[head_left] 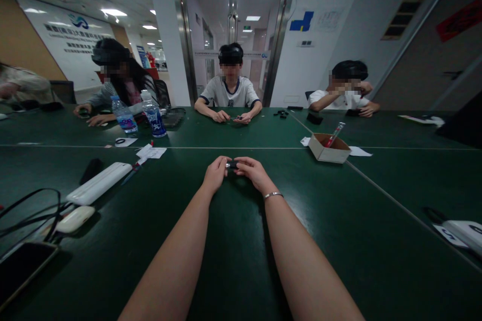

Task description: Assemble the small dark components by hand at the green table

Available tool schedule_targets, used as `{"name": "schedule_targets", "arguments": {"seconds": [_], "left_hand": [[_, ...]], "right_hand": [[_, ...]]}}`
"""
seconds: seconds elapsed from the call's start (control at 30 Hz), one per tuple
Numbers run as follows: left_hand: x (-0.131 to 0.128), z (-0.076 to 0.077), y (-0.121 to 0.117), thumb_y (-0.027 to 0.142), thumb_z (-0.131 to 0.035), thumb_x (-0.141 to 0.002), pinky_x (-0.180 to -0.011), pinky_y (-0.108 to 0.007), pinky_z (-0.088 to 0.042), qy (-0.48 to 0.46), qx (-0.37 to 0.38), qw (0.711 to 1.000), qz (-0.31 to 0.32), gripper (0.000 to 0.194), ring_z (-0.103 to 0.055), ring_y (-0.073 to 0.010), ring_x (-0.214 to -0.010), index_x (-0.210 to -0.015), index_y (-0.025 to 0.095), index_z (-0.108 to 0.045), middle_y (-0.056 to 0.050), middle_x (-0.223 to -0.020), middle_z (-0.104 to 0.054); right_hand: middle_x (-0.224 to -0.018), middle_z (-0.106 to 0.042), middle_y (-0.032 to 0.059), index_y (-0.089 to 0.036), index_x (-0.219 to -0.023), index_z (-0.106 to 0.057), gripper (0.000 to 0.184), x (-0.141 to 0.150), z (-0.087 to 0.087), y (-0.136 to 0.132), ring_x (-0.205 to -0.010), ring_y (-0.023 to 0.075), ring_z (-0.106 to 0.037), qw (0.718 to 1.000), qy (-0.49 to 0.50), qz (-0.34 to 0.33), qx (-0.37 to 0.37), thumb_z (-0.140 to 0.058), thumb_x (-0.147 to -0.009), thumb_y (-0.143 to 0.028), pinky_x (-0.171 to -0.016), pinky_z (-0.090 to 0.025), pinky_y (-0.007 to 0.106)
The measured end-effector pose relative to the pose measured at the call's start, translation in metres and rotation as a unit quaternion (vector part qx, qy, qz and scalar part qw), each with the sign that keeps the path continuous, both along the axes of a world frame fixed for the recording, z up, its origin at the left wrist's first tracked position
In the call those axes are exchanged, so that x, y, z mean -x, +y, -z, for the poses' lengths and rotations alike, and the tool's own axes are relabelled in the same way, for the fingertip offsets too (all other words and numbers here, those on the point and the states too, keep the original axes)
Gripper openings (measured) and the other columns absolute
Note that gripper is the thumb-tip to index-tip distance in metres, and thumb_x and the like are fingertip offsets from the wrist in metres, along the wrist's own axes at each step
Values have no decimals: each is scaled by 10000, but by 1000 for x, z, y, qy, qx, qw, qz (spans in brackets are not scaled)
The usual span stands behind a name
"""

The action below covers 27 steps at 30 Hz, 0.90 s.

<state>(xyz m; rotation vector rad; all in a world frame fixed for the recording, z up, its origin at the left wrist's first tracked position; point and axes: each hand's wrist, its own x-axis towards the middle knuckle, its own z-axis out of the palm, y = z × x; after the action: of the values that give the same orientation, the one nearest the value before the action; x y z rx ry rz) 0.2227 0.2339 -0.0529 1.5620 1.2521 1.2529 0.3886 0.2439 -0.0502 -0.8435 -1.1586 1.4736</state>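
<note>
Both my arms reach out over the dark green table (241, 241). My left hand (215, 173) and my right hand (253, 170) meet in the middle, fingers curled, pinching a small dark object with a metal end (231, 164) between them. The object is too small to name. A thin bracelet (273, 194) circles my right wrist.
A white power strip (98, 183), a white mouse-like item (75, 219), black cables (30, 210) and a phone (22, 267) lie at left. Two water bottles (153, 114) stand behind. A cardboard box (328, 148) with a red-tipped tube sits at right. Three people sit across.
</note>
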Motion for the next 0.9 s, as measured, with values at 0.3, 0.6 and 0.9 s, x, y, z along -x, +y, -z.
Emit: {"name": "schedule_targets", "arguments": {"seconds": [0.3,0.6,0.9], "left_hand": [[1,-2,-1,295,-442,-866,-560,-233,-376,-3,3,1000,-2,277,-493,-126,-589,-1055,197,-620,5,-701,-553],[0,-3,-2,237,-503,-815,-597,-227,-409,-8,-16,1000,-21,320,-518,-119,-653,-1122,201,-586,-14,-846,-570],[1,-4,-2,241,-490,-809,-557,-222,-380,-16,-9,1000,-4,295,-479,-117,-586,-1075,199,-610,10,-717,-540]], "right_hand": [[-817,-706,44,-143,-924,-715,186,1,-2,-2,-656,123,-678,1000,-1,6,6,-720,-756,-63,-584,-559,149],[-823,-707,48,-140,-927,-711,181,1,-3,-3,-648,119,-677,1000,-5,7,5,-693,-775,-44,-586,-558,148],[-826,-702,48,-143,-918,-704,169,1,-3,-2,-647,125,-677,1000,-12,11,5,-731,-765,-76,-579,-563,156]]}}
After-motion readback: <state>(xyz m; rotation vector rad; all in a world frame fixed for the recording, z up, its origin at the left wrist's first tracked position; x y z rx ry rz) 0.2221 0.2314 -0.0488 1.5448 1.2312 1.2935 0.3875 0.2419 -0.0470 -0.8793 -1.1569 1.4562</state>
